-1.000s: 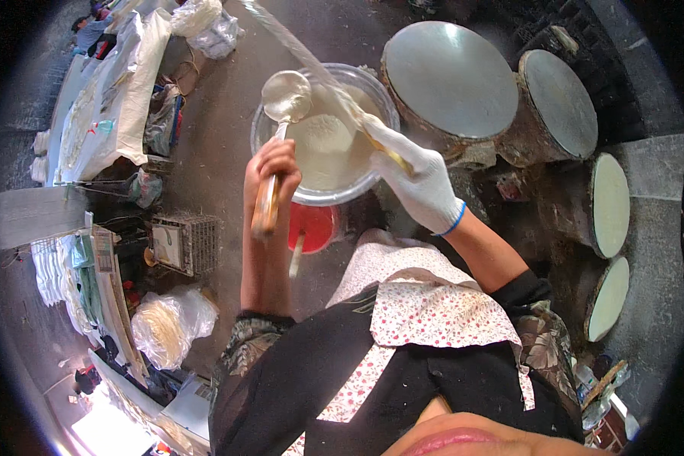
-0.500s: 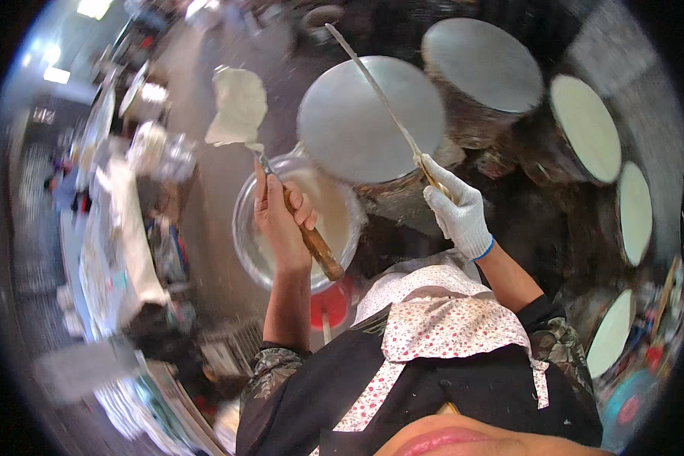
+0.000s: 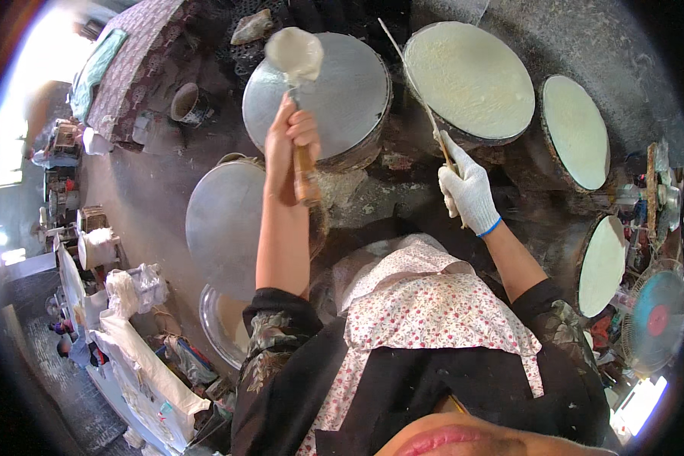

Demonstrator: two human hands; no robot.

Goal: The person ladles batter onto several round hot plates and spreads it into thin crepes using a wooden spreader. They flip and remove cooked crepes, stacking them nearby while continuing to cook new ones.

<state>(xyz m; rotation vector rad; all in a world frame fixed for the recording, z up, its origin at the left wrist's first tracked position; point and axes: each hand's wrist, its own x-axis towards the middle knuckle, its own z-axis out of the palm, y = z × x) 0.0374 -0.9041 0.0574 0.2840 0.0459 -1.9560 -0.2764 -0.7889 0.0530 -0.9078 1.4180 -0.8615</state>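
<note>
White batter fills the round bowl of a wooden-handled metal ladle point(image 3: 295, 55), which the bare left hand point(image 3: 291, 144) holds with fingers clamped on the handle, over the far edge of a bare grey round griddle point(image 3: 334, 99). The white-gloved right hand point(image 3: 467, 191) grips a thin wooden stick point(image 3: 416, 95), fingers closed around it, at the near edge of a batter-covered round griddle point(image 3: 467, 80). Near the lower left, a metal basin point(image 3: 220, 323) holds pale batter.

Both arms outstretched, left hand point(image 3: 291, 144) and gloved right hand point(image 3: 467, 190) fisted.
</note>
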